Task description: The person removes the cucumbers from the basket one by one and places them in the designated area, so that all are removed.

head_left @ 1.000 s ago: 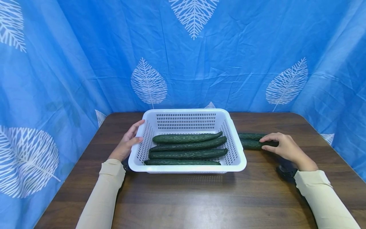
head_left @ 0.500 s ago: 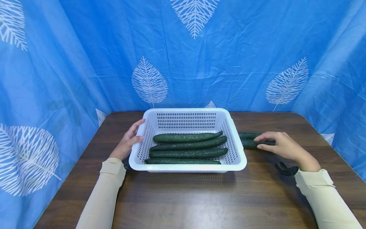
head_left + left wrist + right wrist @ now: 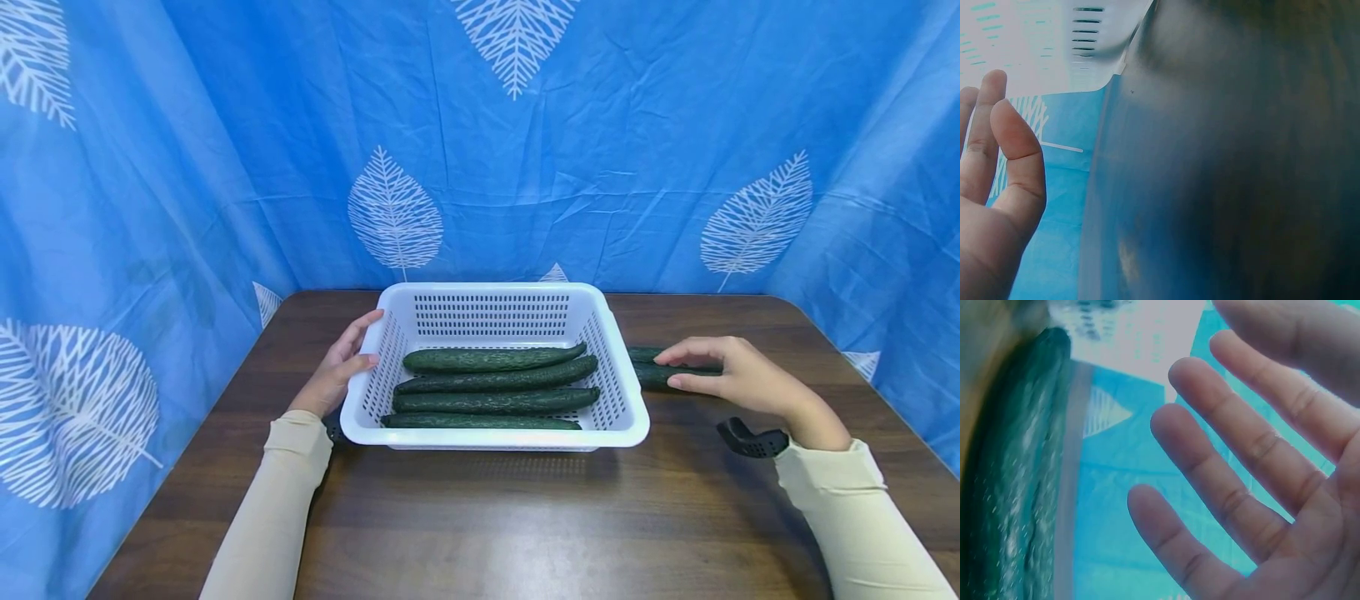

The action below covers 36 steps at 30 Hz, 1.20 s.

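A white slotted plastic basket (image 3: 495, 438) stands mid-table with several dark green cucumbers (image 3: 495, 360) lying side by side in it. At its left wall is my left hand (image 3: 334, 368), fingers and thumb extended against the rim. The left wrist view shows that hand (image 3: 999, 181) with nothing curled into it. Two more cucumbers (image 3: 651, 377) lie on the table right of the basket, partly hidden by its wall. My right hand (image 3: 738, 377) hovers over them, its fingers spread and apart from the cucumber (image 3: 1016, 475) in the right wrist view.
The brown wooden table (image 3: 480, 525) ends at a blue curtain (image 3: 637, 150) with white leaf prints behind it and at both sides. A black wrist strap (image 3: 752, 439) sits on the right wrist.
My right hand has shifted left and slightly up over the two table cucumbers. The left hand keeps its place at the basket, and the basket's contents look the same.
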{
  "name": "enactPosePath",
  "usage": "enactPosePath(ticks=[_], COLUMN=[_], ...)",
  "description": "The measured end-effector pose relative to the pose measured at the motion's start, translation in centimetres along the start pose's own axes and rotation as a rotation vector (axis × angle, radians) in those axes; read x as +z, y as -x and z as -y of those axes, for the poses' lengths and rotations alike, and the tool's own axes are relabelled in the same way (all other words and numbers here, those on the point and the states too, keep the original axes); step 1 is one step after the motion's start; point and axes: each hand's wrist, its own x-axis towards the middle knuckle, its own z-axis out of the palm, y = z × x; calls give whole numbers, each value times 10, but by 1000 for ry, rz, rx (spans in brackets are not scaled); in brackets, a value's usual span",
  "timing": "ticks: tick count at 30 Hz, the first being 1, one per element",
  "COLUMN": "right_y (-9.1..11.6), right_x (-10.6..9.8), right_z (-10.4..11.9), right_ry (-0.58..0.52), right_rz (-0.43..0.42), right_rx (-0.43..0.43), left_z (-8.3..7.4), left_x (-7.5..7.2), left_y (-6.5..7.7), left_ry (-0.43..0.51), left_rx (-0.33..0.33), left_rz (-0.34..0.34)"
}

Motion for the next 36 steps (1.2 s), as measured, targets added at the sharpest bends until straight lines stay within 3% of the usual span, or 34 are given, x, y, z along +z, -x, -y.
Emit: enactPosePath(ticks=[7,20,36], right_y=[-8,-31,-69], right_x=[-5,-10,-7], right_z=[11,32,54], right_ry=[-129,-375,-372], right_rz=[43,199,324], right_rx=[-54,-100,-150], left_z=[0,-1,-1], left_x=[0,1,-1], left_y=[0,0,1], left_ry=[-3,3,4], left_rx=[-3,6,12], left_rz=[-2,5,11])
